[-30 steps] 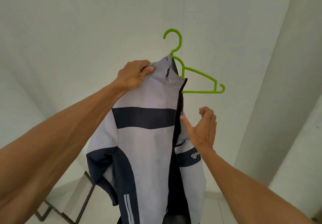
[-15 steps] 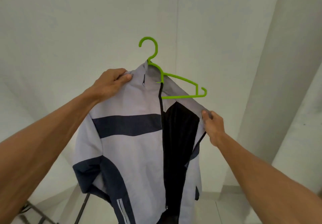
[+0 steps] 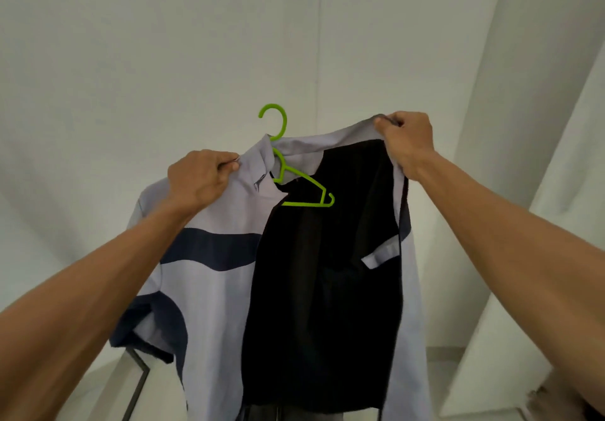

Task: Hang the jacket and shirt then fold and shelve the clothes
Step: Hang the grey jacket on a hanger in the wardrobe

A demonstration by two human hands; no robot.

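Note:
A light grey jacket [image 3: 209,289] with navy bands and a black lining hangs in front of me, held up high. A bright green plastic hanger [image 3: 306,191] sits inside it: its left arm is under the jacket's left shoulder, its right arm is bare against the black lining, and its hook sticks up above the collar. My left hand [image 3: 199,178] grips the jacket's left shoulder beside the collar. My right hand [image 3: 404,140] grips the jacket's right front edge and holds it up and out to the right, so the jacket is spread open.
White walls are all around, with a wall corner [image 3: 491,158] at the right. A dark metal frame [image 3: 137,384] shows at the lower left, below the jacket. Something dark and blurred lies at the bottom right corner [image 3: 556,401].
My right hand took hold of the jacket's right front edge and lifted it up and to the right, opening the jacket over the hanger's bare arm. My left hand kept its grip.

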